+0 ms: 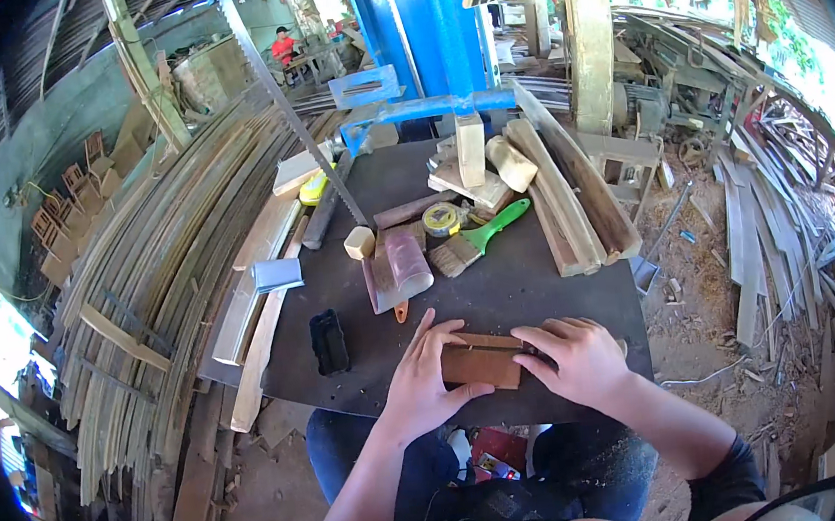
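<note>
— Where's the block?
— Wood block (481,363) lies on the table (541,289), left hand (426,372) and right hand (572,354) clamped on its ends.
— Risk?
— Edge just behind both grips — a shove could drop it.

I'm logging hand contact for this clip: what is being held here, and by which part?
A brown wooden block lying on the dark table. The left hand presses its left end; the right hand covers its right end. Whether either grip closes around it cannot be told.
</note>
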The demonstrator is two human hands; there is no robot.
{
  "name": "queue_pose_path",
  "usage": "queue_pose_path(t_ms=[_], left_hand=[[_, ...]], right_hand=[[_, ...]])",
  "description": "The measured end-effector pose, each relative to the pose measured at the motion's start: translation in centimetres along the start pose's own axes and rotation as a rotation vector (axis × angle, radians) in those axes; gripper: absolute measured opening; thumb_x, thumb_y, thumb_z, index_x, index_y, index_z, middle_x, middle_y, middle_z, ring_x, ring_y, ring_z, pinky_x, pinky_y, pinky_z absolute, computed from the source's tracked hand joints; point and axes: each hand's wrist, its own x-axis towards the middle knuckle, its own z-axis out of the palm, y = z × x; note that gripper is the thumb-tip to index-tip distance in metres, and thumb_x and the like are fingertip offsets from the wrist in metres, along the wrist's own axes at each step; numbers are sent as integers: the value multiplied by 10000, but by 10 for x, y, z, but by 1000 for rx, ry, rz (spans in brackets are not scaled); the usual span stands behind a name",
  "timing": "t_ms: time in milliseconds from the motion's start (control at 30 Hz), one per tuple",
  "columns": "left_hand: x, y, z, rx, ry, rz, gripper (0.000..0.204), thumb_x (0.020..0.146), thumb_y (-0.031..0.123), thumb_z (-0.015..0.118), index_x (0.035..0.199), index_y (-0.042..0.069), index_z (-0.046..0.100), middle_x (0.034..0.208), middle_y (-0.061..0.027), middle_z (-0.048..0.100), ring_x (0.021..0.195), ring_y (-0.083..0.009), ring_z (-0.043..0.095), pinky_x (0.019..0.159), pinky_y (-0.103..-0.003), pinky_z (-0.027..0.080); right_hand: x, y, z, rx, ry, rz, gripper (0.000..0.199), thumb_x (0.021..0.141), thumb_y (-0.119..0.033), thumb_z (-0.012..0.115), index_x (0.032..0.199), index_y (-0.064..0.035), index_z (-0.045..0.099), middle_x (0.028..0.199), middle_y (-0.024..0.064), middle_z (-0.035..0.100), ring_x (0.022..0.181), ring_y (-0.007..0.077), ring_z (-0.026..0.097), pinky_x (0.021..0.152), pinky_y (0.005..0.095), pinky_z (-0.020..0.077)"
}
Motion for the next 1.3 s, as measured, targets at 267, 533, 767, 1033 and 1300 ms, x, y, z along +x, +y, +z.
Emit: queue_pose_path(t_ms=[267, 533, 767, 1033, 1300], left_hand=[[13, 11, 5, -2, 17, 30, 748, 710, 390, 1003, 1233, 86, 564, 1470, -152, 658, 1517, -483, 471, 1218, -566, 437], [8, 4, 0, 31, 7, 34, 737, 719, 277, 1001, 1270, 79, 552, 1451, -179, 658, 1517, -481, 461, 1229, -567, 393], [17, 13, 10, -15, -50, 56, 726, 783, 381, 949, 1305, 44, 573, 1399, -180, 617, 1399, -455, 509, 1201, -561, 380], [4, -4, 10, -83, -41, 48, 720, 794, 203, 942, 1375, 44, 549, 1459, -187, 575, 1391, -377, 546, 1207, -505, 400], [2, -16, 9, -144, -38, 26, 758, 805, 421, 961, 1312, 48, 540, 1429, -196, 604, 1396, -379, 546, 1200, -520, 399]], right_hand=[[13, 19, 2, -112, -132, -184, 241, 1049, -357, 664, 1119, -128, 690, 938, 91, 708, 821, 302, 769, 654, 412, 634], [27, 12, 18, -123, -184, -134, 392, 1075, -445, 594, 1061, -66, 692, 951, 130, 718, 836, 326, 789, 680, 445, 651], [18, 27, 15, -8, -235, -90, 390, 1057, -419, 634, 914, -59, 681, 958, 114, 683, 788, 334, 777, 706, 450, 652], [24, 18, 17, 59, -270, -13, 376, 1000, -414, 698, 958, -41, 727, 964, 129, 731, 869, 352, 785, 747, 467, 650], [21, 16, 28, -45, -223, -106, 371, 993, -437, 700, 974, -68, 726, 943, 103, 731, 877, 340, 778, 732, 468, 640]])
